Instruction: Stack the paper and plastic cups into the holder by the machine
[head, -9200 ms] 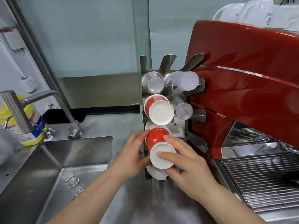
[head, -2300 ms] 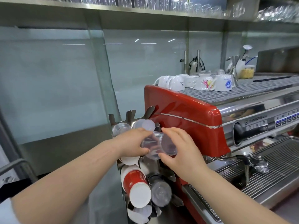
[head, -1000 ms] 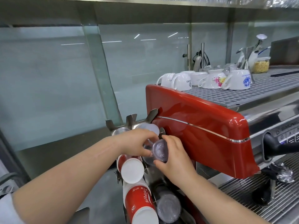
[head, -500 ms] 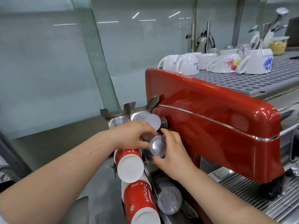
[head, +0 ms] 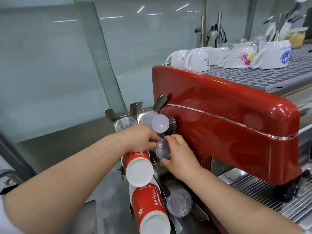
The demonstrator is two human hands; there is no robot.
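- Head view: metal holder (head: 135,107) stands upright against the left end of the red machine (head: 228,125), w/ pronged slots top to bottom so cups lie on their sides, bases out toward the person, easy to pull one at a time.
- Small clear cup (head: 163,149) sits at a mid slot on the holder's machine side, base facing out; probably being seated into that slot.
- Right hand (head: 180,156) cups it from the machine side & below; fingers curled partway round the rim and wall, thumb on top — a pinch that steers rather than squeezes thin plastic.
- Left hand (head: 140,137) is at the holder's centre, just left of the cup; fingers bent in, tips at the cup's edge. Can't tell if they grip the cup or just steady the slot.
- Red paper cups (head: 140,169) fill the holder's outer column, below the left hand; another red stack (head: 150,206) lower still.
- Frosted cup (head: 158,123) & clear cups (head: 125,125) in the holder's top row; clear stack (head: 179,203) at its foot, machine side.
- White mugs (head: 199,60) rest upside down on the machine's top grille, well above the holder.
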